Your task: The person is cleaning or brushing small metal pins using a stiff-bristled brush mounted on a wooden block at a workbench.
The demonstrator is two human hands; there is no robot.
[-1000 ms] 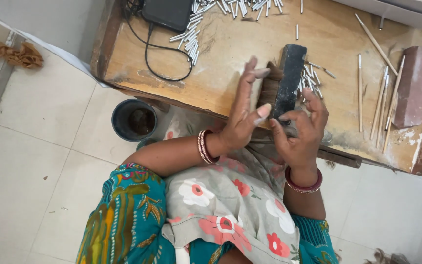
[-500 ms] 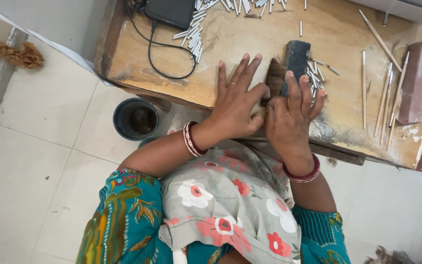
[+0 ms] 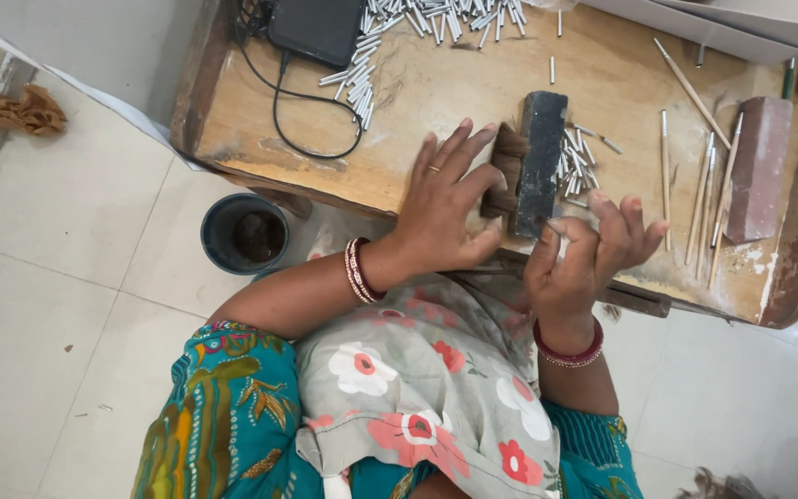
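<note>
The fingers (image 3: 462, 157) of the left hand (image 3: 445, 208) are spread apart and laid flat on the worn wooden worktop (image 3: 436, 92), their tips pressing on a small tuft of dark brown fibres (image 3: 508, 171) — not clamped round it, only holding it down. That tuft lies just beside, and touching, a long dark rectangular block (image 3: 538, 162) whose long axis runs away from the person, from the near edge of the worktop toward the far side. The right hand (image 3: 588, 259) is lifted off the surface near the block's closer end, fingers loosely curled and apart; whether something thin is pinched between them, I cannot tell. So the block sits between the two hands, the left one nearer and in contact with the fibres against its side. Short silver metal tubes (image 3: 573, 162) lie scattered just right of the block, and thin pale wooden sticks (image 3: 702, 199) lie farther right — beside a reddish-brown brick-shaped block (image 3: 757, 166).
</note>
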